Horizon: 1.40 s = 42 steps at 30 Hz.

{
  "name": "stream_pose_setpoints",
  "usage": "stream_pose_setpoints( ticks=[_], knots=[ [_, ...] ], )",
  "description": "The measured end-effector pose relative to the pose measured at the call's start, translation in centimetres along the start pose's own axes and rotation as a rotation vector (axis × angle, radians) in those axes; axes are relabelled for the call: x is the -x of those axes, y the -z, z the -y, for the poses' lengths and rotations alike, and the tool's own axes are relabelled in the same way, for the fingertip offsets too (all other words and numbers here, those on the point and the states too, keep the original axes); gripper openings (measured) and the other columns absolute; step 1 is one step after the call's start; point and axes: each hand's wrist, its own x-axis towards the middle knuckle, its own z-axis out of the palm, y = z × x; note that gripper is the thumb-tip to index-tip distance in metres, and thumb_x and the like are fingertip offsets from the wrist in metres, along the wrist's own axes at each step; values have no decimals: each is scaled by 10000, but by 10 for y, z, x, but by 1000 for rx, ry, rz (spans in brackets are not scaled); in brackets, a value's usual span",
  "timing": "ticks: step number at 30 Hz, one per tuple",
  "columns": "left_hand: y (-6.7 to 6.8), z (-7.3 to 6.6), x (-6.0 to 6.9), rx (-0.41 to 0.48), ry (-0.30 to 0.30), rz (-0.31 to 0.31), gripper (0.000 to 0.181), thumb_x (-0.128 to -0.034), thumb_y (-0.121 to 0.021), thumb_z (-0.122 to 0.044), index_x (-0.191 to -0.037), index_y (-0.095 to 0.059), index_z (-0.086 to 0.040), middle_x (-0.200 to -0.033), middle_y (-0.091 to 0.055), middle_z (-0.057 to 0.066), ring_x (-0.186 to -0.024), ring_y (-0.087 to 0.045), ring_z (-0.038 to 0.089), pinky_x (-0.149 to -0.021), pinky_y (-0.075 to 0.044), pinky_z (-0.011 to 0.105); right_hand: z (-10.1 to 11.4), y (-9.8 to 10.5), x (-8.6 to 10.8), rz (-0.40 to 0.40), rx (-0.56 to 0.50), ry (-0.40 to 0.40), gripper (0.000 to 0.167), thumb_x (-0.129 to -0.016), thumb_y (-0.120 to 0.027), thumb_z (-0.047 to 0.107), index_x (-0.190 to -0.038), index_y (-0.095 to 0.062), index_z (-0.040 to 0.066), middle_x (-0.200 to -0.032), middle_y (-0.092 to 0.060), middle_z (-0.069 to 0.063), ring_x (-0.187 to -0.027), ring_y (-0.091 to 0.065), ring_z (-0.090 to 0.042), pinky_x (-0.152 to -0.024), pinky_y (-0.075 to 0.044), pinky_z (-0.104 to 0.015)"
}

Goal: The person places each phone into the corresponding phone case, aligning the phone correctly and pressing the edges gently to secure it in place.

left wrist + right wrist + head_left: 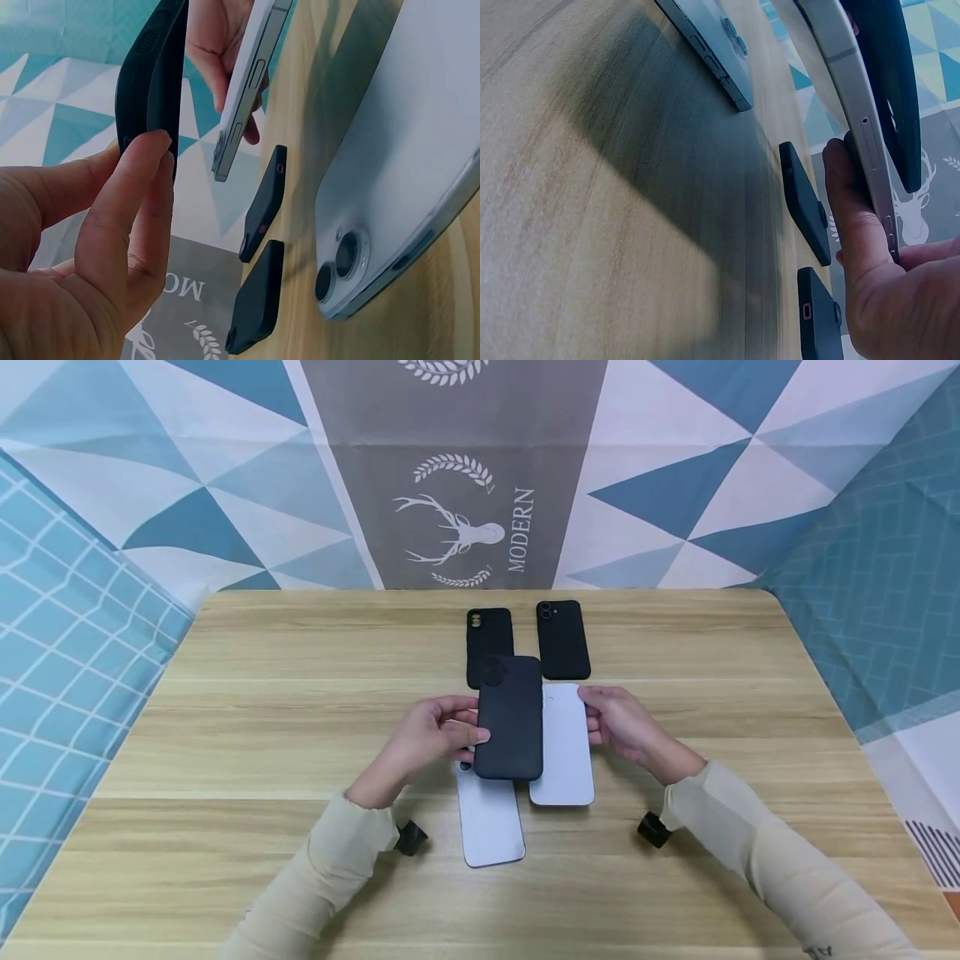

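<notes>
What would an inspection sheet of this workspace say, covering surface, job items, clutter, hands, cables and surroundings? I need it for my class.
Surface: wood-grain table.
Job items: one black case and one white phone held up, overlapping in the head view, contact unclear; second white phone lying on the table, lenses up; left rear case and right rear case, both black, lying farther back.
Clutter: nothing seen.
Left hand: grips the black case by its left edge.
Right hand: grips the white phone by its right edge.
Cables: nothing seen.
Surroundings: triangle-patterned cloth with a printed deer behind; blue checked cloth at left.
</notes>
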Motion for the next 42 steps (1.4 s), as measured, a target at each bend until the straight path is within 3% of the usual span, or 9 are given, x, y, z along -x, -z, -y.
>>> stream_pose_setpoints(
  ticks=[11,25,42],
  knots=[
    [-11,6,-3,17,10,3,495,-824,-665,12,-1292,-503,22,-1120,-583,175,-787,-654,82,-673,-597,317,0,0,0,-1,-43,-9,277,-1036,-259,171,-1093,-452,-19,-735,-629,48,-649,-614,-34,-626,-558,-203],
    [-19,12,-4,-16,23,27,478,-802,-707,-31,-1252,-551,6,-1023,-600,124,-731,-645,83,-666,-598,335,2,-3,2,12,-87,-6,269,-1036,-268,179,-1071,-472,8,-744,-644,38,-668,-627,-47,-642,-566,-219],
    [-25,17,-7,-42,25,62,494,-795,-719,-56,-1257,-553,4,-1051,-608,146,-722,-656,83,-665,-598,318,3,-6,1,45,-164,-6,264,-1036,-239,178,-1055,-470,50,-764,-681,24,-707,-675,-73,-633,-570,-237]
  ],
)
